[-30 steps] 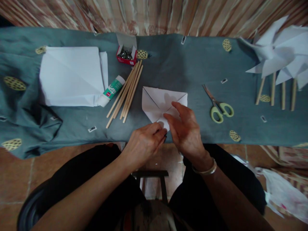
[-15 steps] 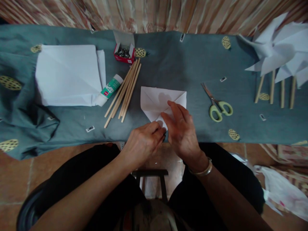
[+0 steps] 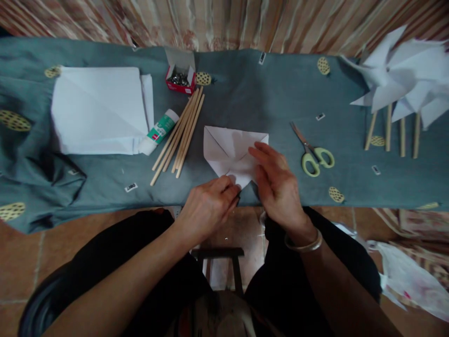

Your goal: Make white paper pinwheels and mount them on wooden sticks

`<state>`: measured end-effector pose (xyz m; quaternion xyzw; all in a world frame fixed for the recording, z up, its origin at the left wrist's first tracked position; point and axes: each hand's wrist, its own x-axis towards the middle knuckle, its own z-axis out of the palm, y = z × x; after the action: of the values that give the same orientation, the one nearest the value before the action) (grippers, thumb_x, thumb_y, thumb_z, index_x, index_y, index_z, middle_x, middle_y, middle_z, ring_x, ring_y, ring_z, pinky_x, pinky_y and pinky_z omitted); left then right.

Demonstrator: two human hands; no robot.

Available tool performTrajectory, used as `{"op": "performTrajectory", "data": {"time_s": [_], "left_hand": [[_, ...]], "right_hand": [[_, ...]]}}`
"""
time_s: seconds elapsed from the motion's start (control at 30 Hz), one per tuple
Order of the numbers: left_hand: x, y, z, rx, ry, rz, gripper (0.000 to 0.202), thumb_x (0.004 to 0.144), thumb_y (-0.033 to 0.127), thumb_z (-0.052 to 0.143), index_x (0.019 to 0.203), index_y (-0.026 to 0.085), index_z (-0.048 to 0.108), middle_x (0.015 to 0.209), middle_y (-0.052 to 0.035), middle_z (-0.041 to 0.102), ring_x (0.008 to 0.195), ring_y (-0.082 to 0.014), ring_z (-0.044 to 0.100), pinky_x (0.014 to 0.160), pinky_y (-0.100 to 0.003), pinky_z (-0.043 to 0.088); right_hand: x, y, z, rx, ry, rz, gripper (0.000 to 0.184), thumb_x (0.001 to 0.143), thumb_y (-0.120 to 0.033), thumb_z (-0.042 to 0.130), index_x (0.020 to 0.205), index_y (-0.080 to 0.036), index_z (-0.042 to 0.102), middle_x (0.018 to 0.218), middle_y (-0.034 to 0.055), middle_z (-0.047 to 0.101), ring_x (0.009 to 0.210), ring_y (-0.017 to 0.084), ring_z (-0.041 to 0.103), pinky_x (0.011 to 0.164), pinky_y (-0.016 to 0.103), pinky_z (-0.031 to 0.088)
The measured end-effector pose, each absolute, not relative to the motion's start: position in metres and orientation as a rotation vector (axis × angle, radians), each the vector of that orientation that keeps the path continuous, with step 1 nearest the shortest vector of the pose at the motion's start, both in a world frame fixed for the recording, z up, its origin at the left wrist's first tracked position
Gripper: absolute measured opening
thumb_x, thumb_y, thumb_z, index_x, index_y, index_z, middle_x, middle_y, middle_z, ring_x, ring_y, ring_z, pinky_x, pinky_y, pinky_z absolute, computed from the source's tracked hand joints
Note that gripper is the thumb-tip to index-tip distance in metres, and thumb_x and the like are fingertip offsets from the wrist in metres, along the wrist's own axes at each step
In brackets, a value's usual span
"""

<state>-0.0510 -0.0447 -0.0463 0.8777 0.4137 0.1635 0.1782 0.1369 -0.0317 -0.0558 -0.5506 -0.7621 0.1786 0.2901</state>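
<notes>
A folded sheet of white paper (image 3: 229, 145) with diagonal creases lies at the front of the cloth-covered table, its lower corner pointing toward me. My left hand (image 3: 210, 203) pinches that lower corner between thumb and fingers. Over the paper's right side rests my right hand (image 3: 278, 187), its fingers apart and reaching across the right edge. Whether all its fingertips touch the paper I cannot tell. Left of the paper lie several wooden sticks (image 3: 180, 133) and a glue stick (image 3: 159, 132). Green-handled scissors (image 3: 312, 152) lie to the right.
A stack of white paper (image 3: 100, 110) sits at the left. Behind the sticks stands an open red box (image 3: 180, 79) of small metal pieces. White paper pinwheels (image 3: 396, 75) on sticks lie at the far right. The green tablecloth (image 3: 266, 98) reaches the front edge near my knees.
My right hand has slid to the right, from the paper's middle toward its right edge. My left hand keeps its pinch on the lower corner. The view has shifted slightly.
</notes>
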Motion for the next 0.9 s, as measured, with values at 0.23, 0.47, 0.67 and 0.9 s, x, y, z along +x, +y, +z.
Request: {"op": "performTrajectory", "data": {"time_s": [0.23,0.47,0.67,0.9], "left_hand": [[-0.051,-0.045,-0.046,2.488,1.169,0.460,0.017,0.093,0.018,0.055,0.103,0.011,0.067,0.098,-0.0074,0.068,0.078,-0.0161,0.068,0.070,-0.028,0.059],[-0.055,-0.040,-0.042,2.547,1.146,0.443,0.019,0.094,0.018,0.052,0.105,0.013,0.066,0.098,-0.0079,0.068,0.084,-0.0168,0.068,0.074,-0.029,0.059],[-0.060,-0.037,-0.040,2.531,1.153,0.488,0.020,0.090,0.014,0.055,0.106,0.011,0.066,0.098,-0.0092,0.068,0.085,-0.0201,0.068,0.077,-0.033,0.060],[-0.077,-0.021,-0.041,2.588,1.335,0.519,0.026,0.089,0.013,0.054,0.112,0.016,0.065,0.108,-0.0093,0.068,0.097,-0.0218,0.066,0.083,-0.036,0.059]], "right_hand": [[0.148,0.007,-0.062,-1.566,-2.075,0.385,0.046,0.097,-0.022,0.038,0.141,-0.018,0.045,0.147,0.0133,0.050,0.140,0.026,0.042,0.114,0.051,0.039],[0.145,0.026,-0.065,-1.566,-2.026,0.364,0.040,0.094,-0.023,0.044,0.132,-0.018,0.056,0.130,0.0120,0.064,0.125,0.028,0.057,0.107,0.047,0.045],[0.159,0.020,-0.056,-1.663,-1.956,0.344,0.036,0.093,-0.027,0.047,0.124,-0.021,0.063,0.110,0.0090,0.073,0.105,0.027,0.067,0.097,0.048,0.051],[0.173,-0.001,-0.049,-1.703,-1.918,0.332,0.031,0.093,-0.032,0.050,0.118,-0.021,0.067,0.107,0.0088,0.076,0.098,0.026,0.071,0.090,0.044,0.055]]}}
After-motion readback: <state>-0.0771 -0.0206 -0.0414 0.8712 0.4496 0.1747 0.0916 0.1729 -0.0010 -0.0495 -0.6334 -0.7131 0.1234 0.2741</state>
